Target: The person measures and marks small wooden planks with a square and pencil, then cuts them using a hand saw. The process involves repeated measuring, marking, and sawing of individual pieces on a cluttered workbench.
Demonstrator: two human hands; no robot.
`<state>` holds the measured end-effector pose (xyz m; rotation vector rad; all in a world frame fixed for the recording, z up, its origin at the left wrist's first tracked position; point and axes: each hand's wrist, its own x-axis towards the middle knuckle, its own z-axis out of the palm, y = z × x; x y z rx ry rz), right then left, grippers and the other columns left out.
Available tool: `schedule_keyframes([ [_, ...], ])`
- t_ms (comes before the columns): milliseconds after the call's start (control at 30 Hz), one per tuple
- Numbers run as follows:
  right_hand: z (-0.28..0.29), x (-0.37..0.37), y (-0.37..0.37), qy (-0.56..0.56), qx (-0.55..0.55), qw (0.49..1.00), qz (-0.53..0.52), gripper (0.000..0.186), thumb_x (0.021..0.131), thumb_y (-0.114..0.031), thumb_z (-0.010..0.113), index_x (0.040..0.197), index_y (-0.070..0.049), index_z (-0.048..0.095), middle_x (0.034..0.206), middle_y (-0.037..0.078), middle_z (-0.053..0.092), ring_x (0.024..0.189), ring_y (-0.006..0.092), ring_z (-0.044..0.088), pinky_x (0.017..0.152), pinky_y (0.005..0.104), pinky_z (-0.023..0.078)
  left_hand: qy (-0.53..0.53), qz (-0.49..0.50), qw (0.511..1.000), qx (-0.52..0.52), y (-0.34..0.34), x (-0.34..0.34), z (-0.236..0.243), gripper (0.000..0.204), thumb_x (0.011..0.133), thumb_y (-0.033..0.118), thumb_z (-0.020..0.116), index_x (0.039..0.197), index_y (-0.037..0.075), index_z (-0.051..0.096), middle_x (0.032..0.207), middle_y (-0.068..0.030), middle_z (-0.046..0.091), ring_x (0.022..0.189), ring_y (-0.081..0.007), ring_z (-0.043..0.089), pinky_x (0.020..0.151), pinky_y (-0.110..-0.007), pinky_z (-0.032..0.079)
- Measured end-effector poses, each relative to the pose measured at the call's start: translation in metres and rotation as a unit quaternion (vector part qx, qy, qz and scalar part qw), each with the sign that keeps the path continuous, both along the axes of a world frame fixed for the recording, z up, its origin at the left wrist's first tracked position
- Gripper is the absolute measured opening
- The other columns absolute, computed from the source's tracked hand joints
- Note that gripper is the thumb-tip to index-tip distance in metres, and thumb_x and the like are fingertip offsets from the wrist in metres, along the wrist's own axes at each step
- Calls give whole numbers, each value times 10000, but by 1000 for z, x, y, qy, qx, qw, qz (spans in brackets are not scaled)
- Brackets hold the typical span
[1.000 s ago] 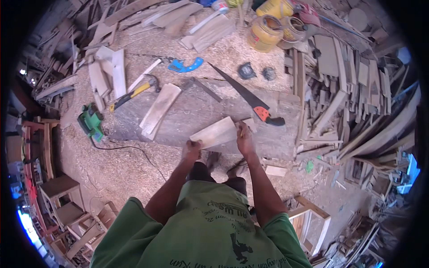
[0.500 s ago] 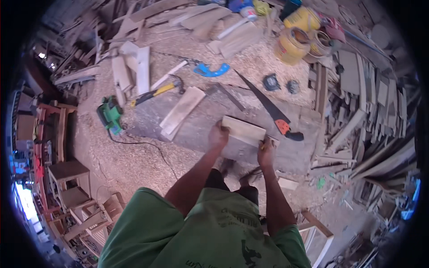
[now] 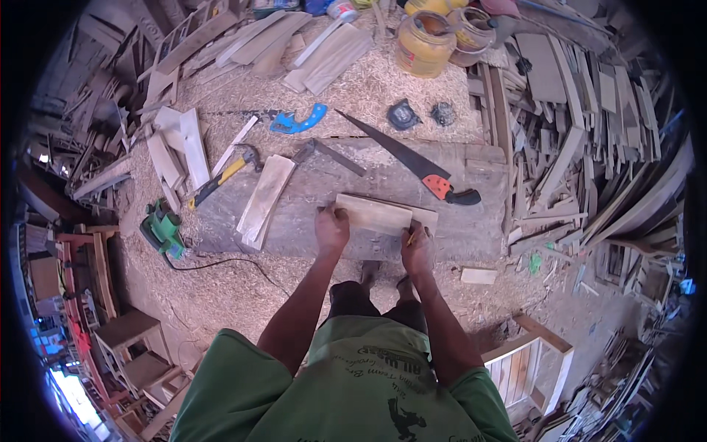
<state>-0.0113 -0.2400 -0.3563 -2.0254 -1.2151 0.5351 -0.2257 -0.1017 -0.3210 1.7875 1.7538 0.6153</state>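
Observation:
A pale wooden board [image 3: 383, 214] lies flat on the grey workbench slab [image 3: 309, 206] near its front edge. My left hand [image 3: 331, 228] presses down on the board's left end. My right hand [image 3: 417, 247] rests at the board's right end and grips a small yellow pencil [image 3: 409, 237], its tip against the wood. A handsaw [image 3: 412, 160] with a red and black handle lies just behind the board. A second pale plank [image 3: 265, 197] lies to the left of my left hand.
A yellow-handled hammer [image 3: 221, 175], a metal square [image 3: 328, 153], a blue saw handle [image 3: 298, 121], a tape measure [image 3: 403, 115] and yellow jars [image 3: 426, 46] sit on the bench. A green power tool [image 3: 163, 230] lies at the left. Stacked offcuts [image 3: 582, 147] crowd the right; sawdust covers the ground.
The board, held tilted in both hands a second ago, now lies flat on the bench. My left hand presses it down and my right hand has come to its right end.

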Motion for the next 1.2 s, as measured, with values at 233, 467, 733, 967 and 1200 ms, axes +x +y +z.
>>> schedule_keyframes([
  [233,28,-8,15,-11,-36,998,-52,387,994,-126,722,1365,-26,677,1146,279,726,1133,518,655,969,614,542,32,-7,997,-72,24,-13,-21,325,923,225,738,1162,30,840,1016,-275,803,976,-440,782,894,-508,605],
  [467,27,0,10,38,-9,998,-52,343,966,-92,737,1296,-22,681,1190,258,735,1150,505,660,1002,605,533,17,-41,997,-58,36,-10,-23,351,884,134,703,1180,-11,825,1013,-251,825,929,-351,813,857,-438,607],
  [733,27,-6,12,23,9,995,-92,363,958,-134,774,1313,-93,716,1076,176,747,1104,435,684,947,539,555,-38,26,991,-124,30,4,-11,389,882,169,748,1217,-15,821,1037,-213,843,942,-317,811,869,-421,601],
  [967,34,-4,14,24,-1,997,-75,378,939,-134,779,1304,-69,706,1176,192,739,1149,433,679,1008,553,514,51,16,992,-117,28,-8,-22,424,852,234,810,1187,-26,824,1062,-224,840,983,-356,807,897,-446,607],
  [1200,23,4,10,3,26,998,-50,367,931,-124,770,1285,-55,705,1184,202,734,1161,429,671,1040,543,494,52,7,992,-116,11,-15,-15,441,852,324,815,1155,4,831,1086,-274,817,1040,-450,798,935,-506,617],
])
